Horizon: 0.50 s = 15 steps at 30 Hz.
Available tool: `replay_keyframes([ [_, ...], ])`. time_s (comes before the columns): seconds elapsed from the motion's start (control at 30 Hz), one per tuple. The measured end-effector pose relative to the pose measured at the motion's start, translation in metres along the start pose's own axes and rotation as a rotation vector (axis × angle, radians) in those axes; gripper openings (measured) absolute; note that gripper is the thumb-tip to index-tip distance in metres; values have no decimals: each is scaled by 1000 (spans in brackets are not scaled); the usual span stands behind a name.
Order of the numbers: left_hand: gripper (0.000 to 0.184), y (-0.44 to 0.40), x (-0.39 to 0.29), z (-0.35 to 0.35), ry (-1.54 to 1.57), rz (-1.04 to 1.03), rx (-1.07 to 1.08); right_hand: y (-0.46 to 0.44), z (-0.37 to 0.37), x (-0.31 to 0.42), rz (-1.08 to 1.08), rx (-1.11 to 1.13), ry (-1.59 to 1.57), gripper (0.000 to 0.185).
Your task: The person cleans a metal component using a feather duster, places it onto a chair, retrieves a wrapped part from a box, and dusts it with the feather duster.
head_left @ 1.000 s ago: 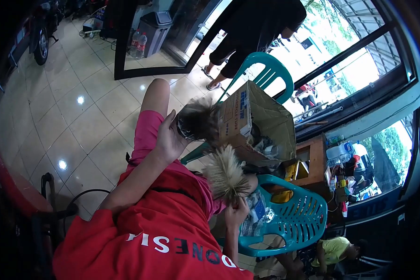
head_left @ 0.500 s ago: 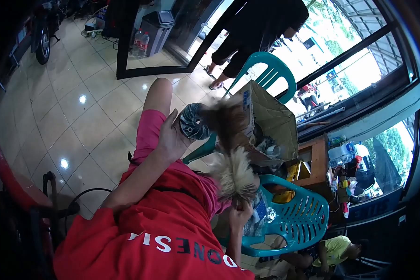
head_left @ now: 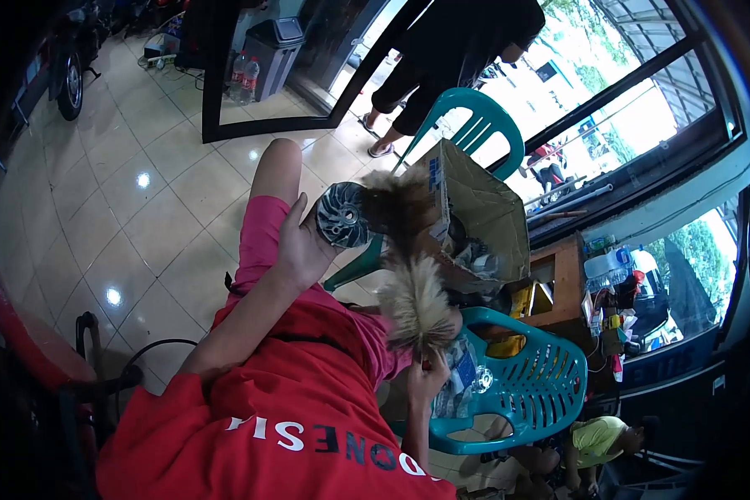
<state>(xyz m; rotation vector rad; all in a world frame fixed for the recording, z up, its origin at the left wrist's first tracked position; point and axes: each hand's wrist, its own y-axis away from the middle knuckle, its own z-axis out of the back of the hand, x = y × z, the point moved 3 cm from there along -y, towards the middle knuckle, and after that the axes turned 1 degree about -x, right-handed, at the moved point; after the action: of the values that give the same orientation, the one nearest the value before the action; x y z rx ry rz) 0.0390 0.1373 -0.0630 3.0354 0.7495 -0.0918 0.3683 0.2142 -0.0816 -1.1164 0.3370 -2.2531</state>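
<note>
In my left hand (head_left: 302,248) is a finned metal pulley (head_left: 342,215), round, with curved dark blades and a small centre hole. My fingers curl around its left and lower edge, and its bladed face points toward me. My right hand (head_left: 429,377) is closed around the handle end of a feather duster (head_left: 417,302). The duster's cream feathers rise from that hand, and its dark brown end (head_left: 398,208) reaches the right side of the pulley; whether they touch I cannot tell.
A cardboard box (head_left: 496,196) with parts inside stands on the right, near green plastic chairs (head_left: 542,379). A person in dark clothes (head_left: 442,58) stands by the glass door; another in a yellow top (head_left: 598,442) is at lower right. Bottles (head_left: 246,79) and a bin stand behind the glass.
The duster's brown end, blurred before, is now sharper and slightly left, with pale tip feathers showing. The pulley has turned a little in my left hand, its blades now plainer.
</note>
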Motion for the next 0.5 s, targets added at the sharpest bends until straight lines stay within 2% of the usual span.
replay_keyframes([
  [0.1, 63, 2, -2, 7, -34, -17, -109, -2, 4, 6, 126, 2, 19, 19],
  [0.17, 63, 2, -3, 14, 39, 40, 64, 1, 10, 18, 96, 78, 103, 17],
  [0.2, 63, 2, -2, 6, 63, 43, 17, 1, 10, 23, 72, 161, 188, 15],
  [0.23, 62, 2, -1, 2, 32, 27, -11, 0, 8, 26, 15, 105, 139, 14],
  [0.27, 62, 2, -1, 1, 4, 8, -41, -1, 5, 18, 17, 108, 140, 14],
  [0.33, 62, 3, 0, 2, -9, -16, -58, -4, 0, 7, 82, -50, 51, 11],
  [0.4, 62, 3, 0, 3, 0, -9, -78, -1, 3, 4, 52, -65, 31, 12],
  [0.47, 62, 6, -1, -2, -5, 5, -82, 1, 8, 14, 106, 123, 79, 14],
  [0.5, 63, 7, -1, -6, -4, 11, -89, -1, 11, 28, 32, 190, 217, 13],
])
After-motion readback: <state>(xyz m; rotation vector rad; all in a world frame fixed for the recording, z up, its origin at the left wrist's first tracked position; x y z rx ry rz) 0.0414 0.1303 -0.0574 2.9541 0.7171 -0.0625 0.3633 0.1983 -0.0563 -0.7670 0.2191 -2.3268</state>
